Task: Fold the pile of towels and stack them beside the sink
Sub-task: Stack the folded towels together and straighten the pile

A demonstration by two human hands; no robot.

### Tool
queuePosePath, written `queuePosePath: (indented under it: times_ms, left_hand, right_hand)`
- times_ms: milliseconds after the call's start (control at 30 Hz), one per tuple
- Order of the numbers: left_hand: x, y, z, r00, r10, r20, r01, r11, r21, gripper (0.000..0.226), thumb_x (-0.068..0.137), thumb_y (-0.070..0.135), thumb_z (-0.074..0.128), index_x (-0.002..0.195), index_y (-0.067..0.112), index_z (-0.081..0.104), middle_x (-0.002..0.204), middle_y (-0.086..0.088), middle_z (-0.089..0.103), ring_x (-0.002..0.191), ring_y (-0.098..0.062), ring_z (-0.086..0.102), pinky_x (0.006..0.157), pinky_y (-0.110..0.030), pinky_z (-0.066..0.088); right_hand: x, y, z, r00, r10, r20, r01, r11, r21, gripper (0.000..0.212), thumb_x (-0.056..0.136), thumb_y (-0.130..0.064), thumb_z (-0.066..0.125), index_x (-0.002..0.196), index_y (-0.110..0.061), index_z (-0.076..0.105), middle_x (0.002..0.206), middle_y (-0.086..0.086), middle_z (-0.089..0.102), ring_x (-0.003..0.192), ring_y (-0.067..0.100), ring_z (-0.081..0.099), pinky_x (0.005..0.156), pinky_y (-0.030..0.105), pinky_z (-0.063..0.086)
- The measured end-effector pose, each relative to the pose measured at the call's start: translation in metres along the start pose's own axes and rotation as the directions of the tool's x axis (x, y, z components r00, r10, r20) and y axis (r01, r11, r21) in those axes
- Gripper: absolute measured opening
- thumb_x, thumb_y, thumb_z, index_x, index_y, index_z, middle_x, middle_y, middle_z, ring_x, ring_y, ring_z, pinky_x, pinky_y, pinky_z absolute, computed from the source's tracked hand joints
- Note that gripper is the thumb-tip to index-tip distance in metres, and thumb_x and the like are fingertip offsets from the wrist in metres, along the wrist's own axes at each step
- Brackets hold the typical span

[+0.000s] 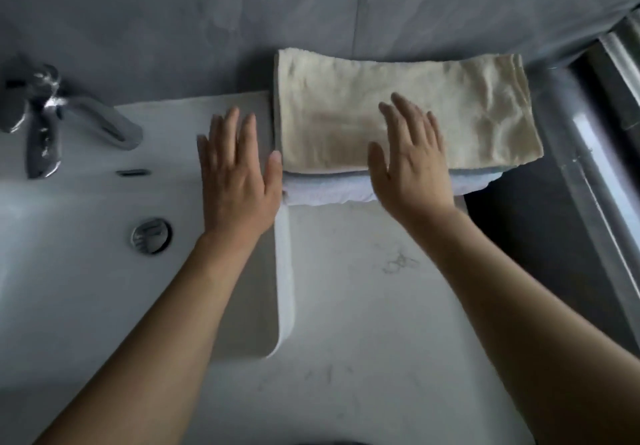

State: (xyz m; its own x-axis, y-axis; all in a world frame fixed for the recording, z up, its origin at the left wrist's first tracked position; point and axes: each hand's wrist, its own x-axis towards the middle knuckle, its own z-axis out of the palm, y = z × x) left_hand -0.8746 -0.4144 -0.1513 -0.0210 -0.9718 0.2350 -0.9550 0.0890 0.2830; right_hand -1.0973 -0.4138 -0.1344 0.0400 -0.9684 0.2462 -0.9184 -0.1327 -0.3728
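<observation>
Towels: folded stack sits on the marble counter point(346, 288) against the grey wall point(311, 11), just right of the sink point(86, 271); cream towel point(398, 112) on top, white towel point(329, 191) under it, a pale blue edge showing between them at right; no loose pile in view, so this looks like final squaring-up; left hand point(239, 181) flat, fingers straight and close together, thumb touching the stack's left edge; right hand point(412, 164) flat over the front edge, fingers slightly spread, gripping nothing; to do it well: press down with the right palm while the left nudges the side flush; the lower layers stick out at front, so push them back under the cream one; keep the stack off the basin rim.
</observation>
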Motion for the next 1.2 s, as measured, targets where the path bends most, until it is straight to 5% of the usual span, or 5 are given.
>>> queuePosePath:
  times_ms: [367,600,867,1100,1200]
  left_hand:
    - [-0.113,-0.129,-0.065,0.994,-0.111,-0.002,0.109,0.977,-0.184,0.048,0.100,0.022,0.049,0.140,-0.005,0.045,0.142,-0.022,0.047,0.134,-0.038,0.042,0.115,-0.051,0.031]
    - [-0.160,-0.261,-0.109,0.997,-0.082,0.002,0.079,0.947,-0.311,0.042,0.101,0.023,0.046,0.138,0.002,0.048,0.140,-0.013,0.053,0.130,-0.025,0.048,0.107,-0.022,0.033]
    - [-0.179,-0.366,-0.142,0.987,-0.153,-0.043,0.134,0.945,-0.297,0.040,0.101,0.024,0.046,0.135,0.004,0.051,0.134,-0.013,0.057,0.124,-0.024,0.051,0.100,-0.016,0.030]
    - [-0.189,-0.453,-0.170,0.937,-0.321,-0.139,0.278,0.924,-0.261,0.038,0.097,0.016,0.054,0.131,-0.001,0.055,0.125,-0.018,0.060,0.118,-0.032,0.055,0.098,-0.027,0.039]
    - [-0.179,-0.511,-0.180,0.878,-0.450,-0.163,0.394,0.874,-0.285,0.038,0.093,0.008,0.057,0.131,-0.001,0.055,0.128,-0.019,0.059,0.121,-0.033,0.053,0.100,-0.024,0.034]
  right_hand:
    - [-0.083,-0.183,0.060,0.968,-0.214,0.128,0.187,0.963,0.194,0.046,0.091,-0.013,0.056,0.134,0.000,0.051,0.140,0.019,0.050,0.130,0.036,0.046,0.113,0.050,0.029]
    - [-0.114,-0.323,0.109,0.971,-0.204,0.123,0.177,0.963,0.201,0.042,0.092,-0.014,0.053,0.133,-0.003,0.052,0.140,0.014,0.051,0.133,0.030,0.042,0.115,0.046,0.027]
    - [-0.130,-0.429,0.154,0.970,-0.196,0.143,0.155,0.955,0.254,0.043,0.093,-0.016,0.053,0.134,-0.005,0.051,0.140,0.012,0.051,0.132,0.027,0.043,0.114,0.042,0.030]
    - [-0.108,-0.510,0.198,0.938,-0.308,0.159,0.243,0.911,0.332,0.039,0.094,-0.017,0.052,0.131,-0.002,0.054,0.134,0.015,0.054,0.126,0.032,0.048,0.110,0.043,0.033]
    - [-0.094,-0.555,0.219,0.938,-0.277,0.208,0.172,0.894,0.414,0.041,0.093,-0.014,0.052,0.132,-0.005,0.052,0.135,0.012,0.053,0.126,0.028,0.046,0.110,0.032,0.030]
